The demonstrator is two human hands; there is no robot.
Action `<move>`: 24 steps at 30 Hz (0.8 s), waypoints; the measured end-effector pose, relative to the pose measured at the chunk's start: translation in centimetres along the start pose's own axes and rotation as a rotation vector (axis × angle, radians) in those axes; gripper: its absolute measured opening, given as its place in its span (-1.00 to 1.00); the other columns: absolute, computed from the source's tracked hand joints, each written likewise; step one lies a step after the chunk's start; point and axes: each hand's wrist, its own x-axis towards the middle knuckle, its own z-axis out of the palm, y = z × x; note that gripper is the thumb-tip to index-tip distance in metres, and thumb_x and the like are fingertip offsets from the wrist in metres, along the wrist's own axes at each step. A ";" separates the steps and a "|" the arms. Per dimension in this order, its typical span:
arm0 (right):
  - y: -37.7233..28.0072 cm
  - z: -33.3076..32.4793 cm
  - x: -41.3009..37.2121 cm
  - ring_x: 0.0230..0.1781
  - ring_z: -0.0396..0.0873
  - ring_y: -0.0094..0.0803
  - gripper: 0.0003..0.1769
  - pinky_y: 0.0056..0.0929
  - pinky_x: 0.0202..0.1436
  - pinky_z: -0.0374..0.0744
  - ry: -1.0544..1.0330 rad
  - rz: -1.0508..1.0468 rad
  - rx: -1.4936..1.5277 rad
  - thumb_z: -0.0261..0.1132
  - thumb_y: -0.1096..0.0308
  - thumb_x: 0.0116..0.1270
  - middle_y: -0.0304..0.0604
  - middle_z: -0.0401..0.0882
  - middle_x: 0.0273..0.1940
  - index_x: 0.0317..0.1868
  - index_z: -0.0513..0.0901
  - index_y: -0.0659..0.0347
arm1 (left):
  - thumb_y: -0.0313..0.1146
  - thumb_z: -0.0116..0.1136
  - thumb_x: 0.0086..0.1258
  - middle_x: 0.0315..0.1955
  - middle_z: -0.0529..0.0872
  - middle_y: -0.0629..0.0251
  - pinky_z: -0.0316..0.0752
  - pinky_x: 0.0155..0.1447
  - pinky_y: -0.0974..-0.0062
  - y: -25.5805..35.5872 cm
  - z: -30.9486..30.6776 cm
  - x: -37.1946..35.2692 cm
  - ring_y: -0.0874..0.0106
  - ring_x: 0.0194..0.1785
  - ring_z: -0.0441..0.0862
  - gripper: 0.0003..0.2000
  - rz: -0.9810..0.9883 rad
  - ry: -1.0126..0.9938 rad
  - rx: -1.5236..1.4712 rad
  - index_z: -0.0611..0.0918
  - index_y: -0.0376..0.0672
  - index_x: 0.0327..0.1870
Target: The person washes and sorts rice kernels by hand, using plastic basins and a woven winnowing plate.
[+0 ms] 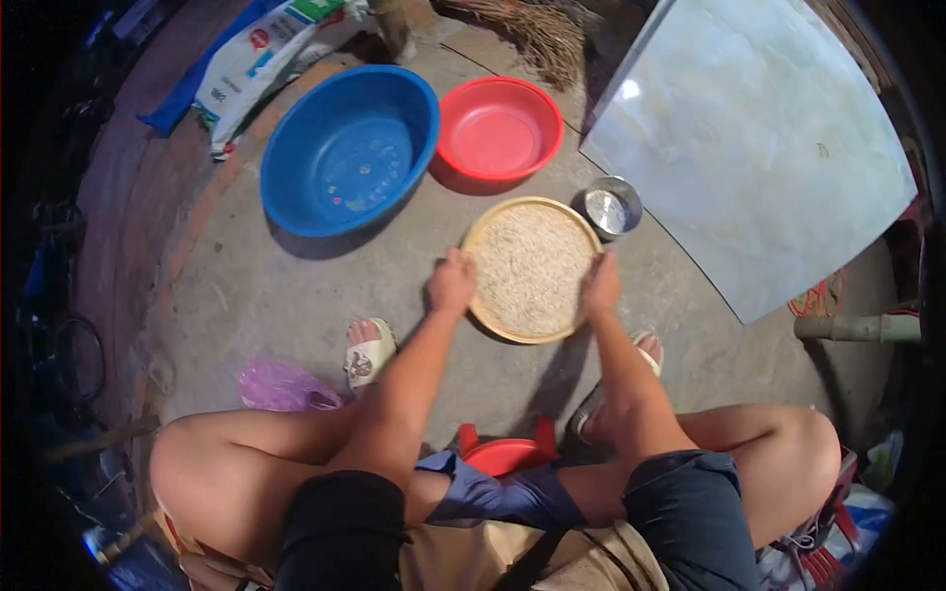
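A round shallow bamboo tray (481, 317) is held level out in front of me, above the concrete floor. Pale grain (532, 268), perhaps rice or husks, is spread over its whole inside. My left hand (452, 283) is closed on the left rim, and my right hand (602, 287) grips the right rim; some fingers are hidden beneath the tray. Just beyond the tray's upper right edge stands a small metal bowl (611, 208) with something pale at its bottom.
A large blue basin (286, 158) and a smaller red basin (552, 118) stand ahead. To the right is a big marbled panel (749, 148), with a bamboo pole (857, 328) below it. A purple plastic bag (286, 385) lies by my left foot; a printed sack (241, 94) lies far left.
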 end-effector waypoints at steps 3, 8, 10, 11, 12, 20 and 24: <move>-3.0 2.3 -1.4 -0.24 0.45 0.18 -0.83 -0.03 -0.25 0.39 -0.093 -0.002 -0.008 0.00 0.32 0.32 0.23 0.47 -0.25 -0.22 0.31 0.26 | -0.10 -0.13 0.33 -0.45 0.61 -0.06 0.46 -0.33 0.04 -4.7 -1.7 1.0 -0.05 -0.40 0.59 -0.69 -0.004 0.018 0.035 0.34 -0.17 -0.12; -6.5 3.2 -2.4 -0.25 0.47 0.17 -0.84 -0.01 -0.24 0.42 -0.174 -0.083 0.030 0.00 0.29 0.31 0.18 0.49 -0.27 -0.21 0.31 0.19 | -0.10 -0.14 0.34 -0.45 0.62 -0.06 0.46 -0.31 0.05 -7.3 -3.0 0.1 -0.06 -0.39 0.59 -0.68 -0.160 0.026 0.080 0.33 -0.18 -0.10; -3.7 2.2 -0.8 -0.25 0.47 0.15 -0.86 -0.01 -0.24 0.42 -0.202 -0.027 -0.011 -0.01 0.30 0.31 0.14 0.48 -0.23 -0.20 0.32 0.17 | -0.11 -0.14 0.34 -0.42 0.62 -0.06 0.46 -0.29 0.04 -4.6 -1.4 -0.8 -0.04 -0.37 0.60 -0.68 -0.141 0.002 0.088 0.32 -0.17 -0.09; -2.8 1.0 -0.3 -0.25 0.48 0.14 -0.86 -0.01 -0.24 0.42 -0.217 0.015 -0.036 -0.02 0.31 0.32 0.13 0.48 -0.21 -0.19 0.32 0.17 | -0.11 -0.14 0.34 -0.41 0.63 -0.07 0.46 -0.28 0.04 -3.0 -0.7 -1.0 -0.03 -0.36 0.60 -0.69 -0.094 0.001 0.107 0.33 -0.16 -0.08; -1.9 0.3 -0.1 -0.25 0.48 0.14 -0.86 -0.01 -0.24 0.42 -0.188 0.056 -0.024 -0.02 0.31 0.32 0.13 0.48 -0.21 -0.19 0.32 0.17 | -0.11 -0.14 0.34 -0.41 0.63 -0.07 0.46 -0.28 0.04 -1.6 -0.4 -1.0 -0.03 -0.36 0.60 -0.69 -0.049 -0.011 0.127 0.33 -0.16 -0.08; -4.7 2.1 -2.4 -0.26 0.46 0.18 -0.86 0.02 -0.24 0.40 -0.148 0.024 0.018 0.00 0.32 0.29 0.17 0.47 -0.27 -0.22 0.31 0.19 | -0.08 -0.15 0.35 -0.38 0.61 -0.10 0.45 -0.27 0.04 -6.1 -1.9 0.5 -0.05 -0.33 0.59 -0.69 -0.053 -0.003 0.061 0.35 -0.15 -0.15; -6.1 4.0 -2.9 -0.30 0.49 0.14 -0.86 0.01 -0.27 0.44 -0.151 -0.142 0.082 -0.01 0.33 0.28 0.11 0.50 -0.24 -0.20 0.32 0.17 | -0.08 -0.18 0.36 -0.40 0.62 -0.10 0.46 -0.27 0.04 -7.7 -2.6 -1.0 -0.04 -0.36 0.59 -0.69 -0.184 0.059 0.157 0.35 -0.17 -0.16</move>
